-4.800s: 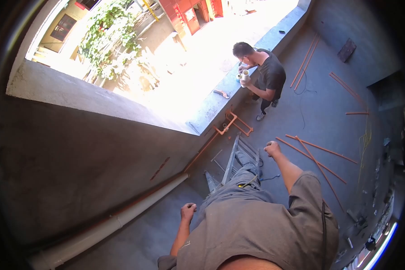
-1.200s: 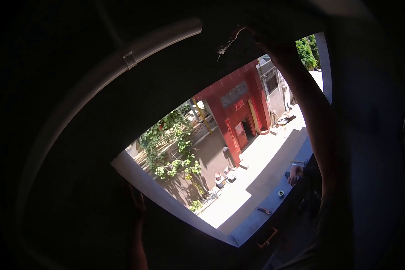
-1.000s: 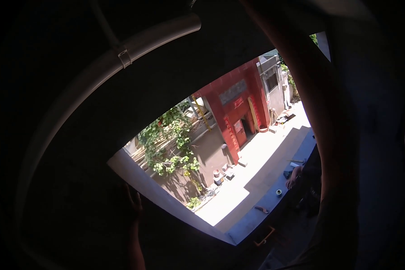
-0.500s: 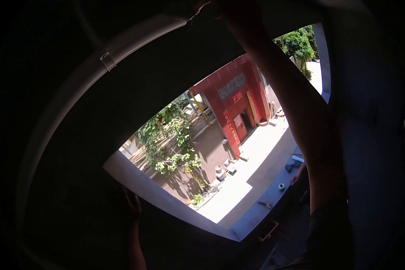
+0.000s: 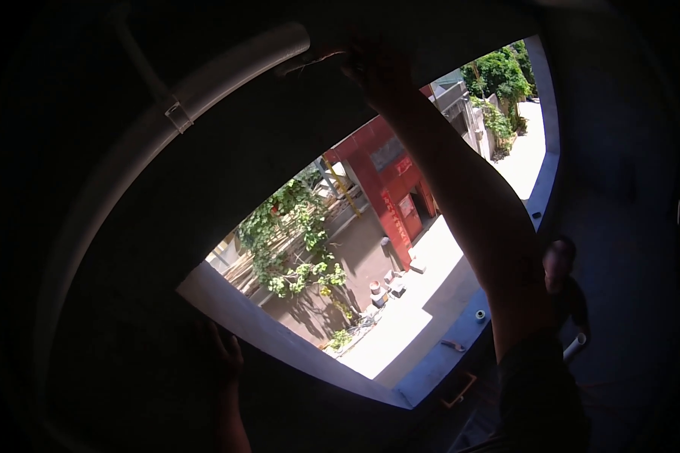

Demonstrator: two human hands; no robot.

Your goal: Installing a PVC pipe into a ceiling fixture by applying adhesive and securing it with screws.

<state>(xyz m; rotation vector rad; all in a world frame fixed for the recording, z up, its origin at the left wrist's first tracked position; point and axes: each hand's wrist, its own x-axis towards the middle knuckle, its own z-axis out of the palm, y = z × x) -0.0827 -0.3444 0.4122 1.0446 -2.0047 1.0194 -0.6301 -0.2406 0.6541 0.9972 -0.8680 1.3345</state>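
Note:
My right arm reaches up across the window, and my right hand (image 5: 378, 72) is in deep shadow near the top. Its fingers look closed on a thin, pale-edged piece (image 5: 313, 60) whose kind I cannot make out. That piece lies just below the cut end of a white pipe (image 5: 238, 68), which curves down the left side and appears fixed by a clip (image 5: 178, 117). Low on the left, my left hand (image 5: 225, 349) rests with outstretched fingers by the dark wall beside the window frame.
A co-worker (image 5: 561, 275) is at the right below, near a short white pipe piece (image 5: 575, 346). On the window ledge (image 5: 423, 374) are a small roll (image 5: 480, 315) and a slim tool (image 5: 452, 345). An orange frame (image 5: 461, 391) shows beneath. Outside stands a red gateway (image 5: 378, 181).
My right hand has come down and away from the pipe's end, which now shows whole. The co-worker has come into view at the right. My left hand has hardly moved.

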